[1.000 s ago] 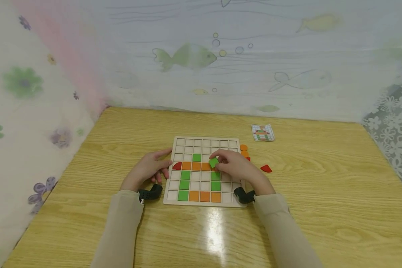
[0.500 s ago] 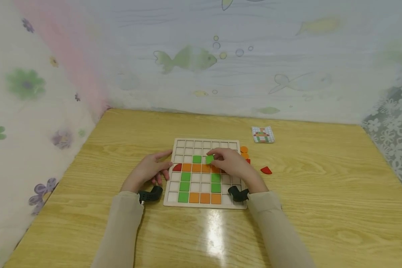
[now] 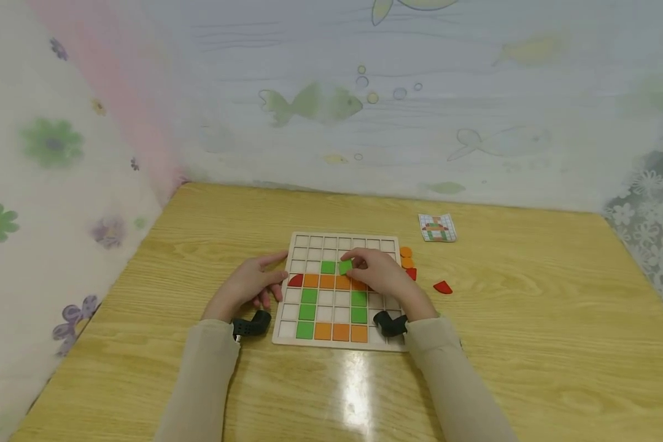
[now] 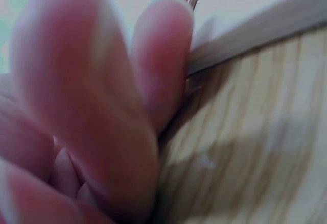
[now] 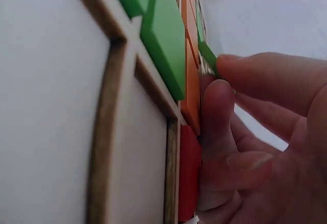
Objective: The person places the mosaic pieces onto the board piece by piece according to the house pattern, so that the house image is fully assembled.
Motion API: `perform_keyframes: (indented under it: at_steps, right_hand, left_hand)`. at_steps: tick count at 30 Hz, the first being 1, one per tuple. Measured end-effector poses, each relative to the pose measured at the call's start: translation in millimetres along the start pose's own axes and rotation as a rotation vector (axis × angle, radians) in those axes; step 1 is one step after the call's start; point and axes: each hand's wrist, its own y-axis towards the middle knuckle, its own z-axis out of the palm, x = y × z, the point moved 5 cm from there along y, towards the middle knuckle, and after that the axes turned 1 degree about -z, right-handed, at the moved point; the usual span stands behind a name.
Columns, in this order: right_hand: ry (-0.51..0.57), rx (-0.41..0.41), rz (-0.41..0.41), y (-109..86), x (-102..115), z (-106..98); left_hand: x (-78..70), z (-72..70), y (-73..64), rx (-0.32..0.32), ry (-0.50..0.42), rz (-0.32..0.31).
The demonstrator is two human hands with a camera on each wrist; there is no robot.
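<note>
A wooden grid board [image 3: 288, 312] lies on the table, with green squares [image 3: 307, 312], orange squares [image 3: 326, 282] and a red quarter-circle [image 3: 295, 280] in its cells. Between thumb and fingers, my right hand [image 3: 381, 274] pinches a green square tile [image 3: 345, 267] just above the orange row, right of another green square [image 3: 328, 267]. The right wrist view shows the held tile [image 5: 209, 59] tilted against the board's surface. My left hand [image 3: 248, 283] rests at the board's left edge, thumb and index finger touching its rim. Part of the orange row is hidden under my right hand.
Right of the board lie orange round pieces [image 3: 406, 252], a red piece [image 3: 412, 274] partly covered by my hand, and a red quarter-circle [image 3: 443, 287]. A small pattern card [image 3: 438, 228] sits behind them. A fish-print wall covering [image 3: 320, 101] borders the table's back.
My right hand has moved left with the green square tile, from over the orange row to the spot beside the other green square. My left hand stays at the board's edge.
</note>
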Motion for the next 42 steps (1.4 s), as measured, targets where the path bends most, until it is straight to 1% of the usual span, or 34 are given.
perform_keyframes:
  at_steps: [5, 12, 17, 21, 25, 28, 32, 34, 38, 42]
  right_hand:
    - [-0.033, -0.026, -0.005, -0.2, 1.5, 1.7]
    - [-0.071, -0.056, -0.001, 3.0, 2.5, 4.1]
    - [-0.095, -0.053, -0.006, 3.0, 3.6, 3.4]
    - [-0.104, -0.050, -0.011, 3.1, 4.0, 3.6]
    - [-0.110, -0.047, -0.024, 3.3, 4.2, 5.0]
    - [-0.104, -0.045, -0.029, 3.0, 4.7, 6.0]
    - [-0.100, -0.046, -0.026, 2.7, 4.3, 6.6]
    - [-0.088, -0.050, -0.015, 2.6, 3.2, 6.5]
    - [-0.036, -0.081, 0.008, 1.4, -0.1, 4.1]
    - [0.021, -0.111, -0.008, -1.3, -1.8, 0.3]
  left_hand:
    - [0.9, 0.8, -0.3, -0.004, 0.008, 0.010]
    - [0.8, 0.3, -0.1, -0.015, -0.005, 0.005]
    - [-0.3, 0.2, 1.2, -0.013, 0.028, 0.009]
    - [0.1, 0.5, 1.9, -0.008, 0.035, 0.015]
    - [1.2, 1.0, 1.3, -0.008, -0.008, 0.006]
    - [2.3, 0.4, 0.8, -0.017, -0.031, -0.009]
    - [1.3, -0.1, 0.3, -0.023, -0.002, -0.003]
    - [-0.7, 0.8, -1.2, -0.022, -0.007, -0.004]
    - [0.3, 1.1, 0.0, -0.020, -0.032, -0.012]
    - [2.7, 0.4, 2.0, -0.016, -0.023, -0.014]
